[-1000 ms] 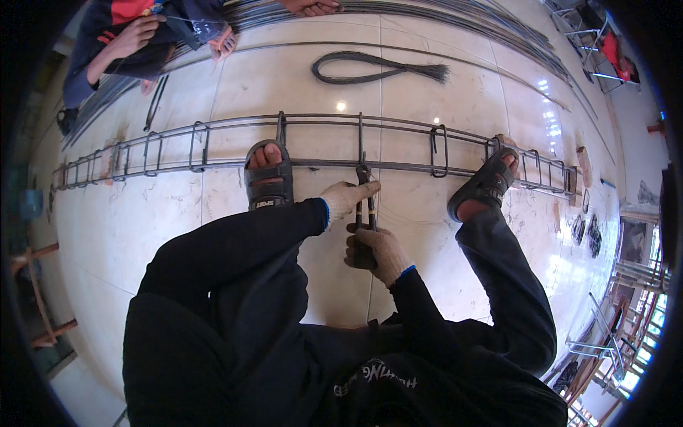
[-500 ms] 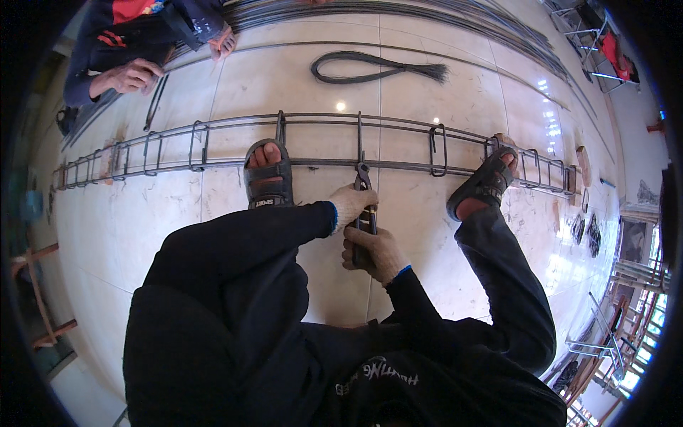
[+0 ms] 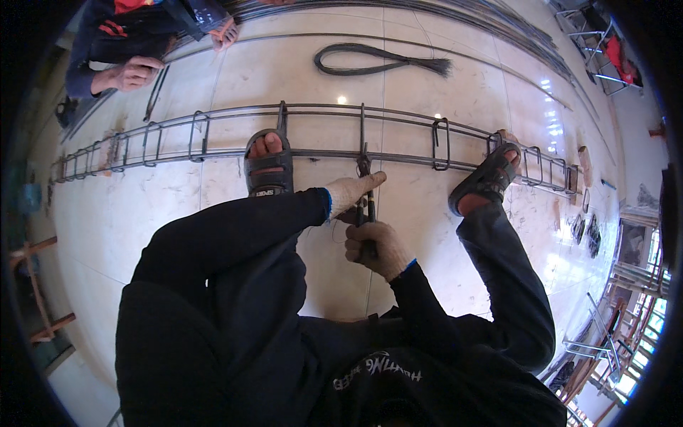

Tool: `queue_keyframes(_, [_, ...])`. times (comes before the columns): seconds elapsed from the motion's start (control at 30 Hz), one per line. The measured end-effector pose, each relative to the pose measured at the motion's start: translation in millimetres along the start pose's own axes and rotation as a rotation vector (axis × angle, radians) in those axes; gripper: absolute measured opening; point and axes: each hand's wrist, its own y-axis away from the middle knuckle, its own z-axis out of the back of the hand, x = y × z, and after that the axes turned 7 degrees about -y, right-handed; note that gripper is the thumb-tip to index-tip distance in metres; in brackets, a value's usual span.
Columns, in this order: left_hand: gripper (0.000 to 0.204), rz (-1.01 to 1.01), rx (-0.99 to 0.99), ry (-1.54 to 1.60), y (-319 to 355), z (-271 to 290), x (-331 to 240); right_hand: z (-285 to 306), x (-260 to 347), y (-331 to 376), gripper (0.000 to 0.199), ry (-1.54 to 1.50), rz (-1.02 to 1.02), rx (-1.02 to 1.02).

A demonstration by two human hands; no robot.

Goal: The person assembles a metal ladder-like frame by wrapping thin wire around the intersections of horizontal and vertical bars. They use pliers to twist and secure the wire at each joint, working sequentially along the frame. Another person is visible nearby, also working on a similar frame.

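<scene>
My right hand (image 3: 382, 249), in a knitted work glove, grips the handles of dark tying pincers (image 3: 371, 208). The jaws of the pincers meet the near bar of a long rebar cage (image 3: 320, 154), beside an upright stirrup (image 3: 362, 128). My left hand (image 3: 350, 196), gloved too, is just left of the pincers. Its index finger stretches across them toward the right, while the other fingers curl underneath, partly hidden. Thin wire (image 3: 336, 232) loops out below that hand and appears held in it.
My sandalled feet (image 3: 269, 167) (image 3: 491, 176) press on the cage. Beyond it lies a bundle of tie wire (image 3: 380, 60), with long bars (image 3: 427, 10) farther back. A co-worker's hand (image 3: 136, 72) is at the far left. Wire coils (image 3: 593, 236) lie right.
My left index finger has extended rightward across the pincers. The pincers' handles now look spread slightly apart, and their jaws sit against the bar. The cage appears slightly higher in view.
</scene>
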Motion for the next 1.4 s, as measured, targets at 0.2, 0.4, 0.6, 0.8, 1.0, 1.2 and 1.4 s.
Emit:
queue_keyframes(0.2, [0.076,-0.028,0.008,0.042,0,6,9,-32,2,9,0.024,0.412,0.107,-0.38])
queue_keyframes(0.4, [0.046,-0.082,0.203,0.053,-1,0,3,28,15,-10,0.026,-0.483,-0.314,0.236])
queue_keyframes(0.6, [0.035,-0.175,-0.144,-0.205,-31,-29,27,-12,-5,12,0.025,0.502,0.14,-0.36])
queue_keyframes(0.8, [0.045,0.042,-0.023,-0.129,-9,-17,-3,2,-8,6,0.026,0.58,0.129,-0.341])
queue_keyframes(1.0, [0.044,0.146,0.08,-0.043,-9,-10,0,-17,0,15,0.022,0.32,0.091,-0.27])
queue_keyframes(1.2, [0.047,0.091,0.087,-0.081,-4,-9,0,2,-11,-1,0.026,0.145,0.097,-0.124])
queue_keyframes(1.4, [0.067,0.054,-0.129,-0.546,-11,-31,4,15,-32,-28,0.03,1.499,0.614,-0.715])
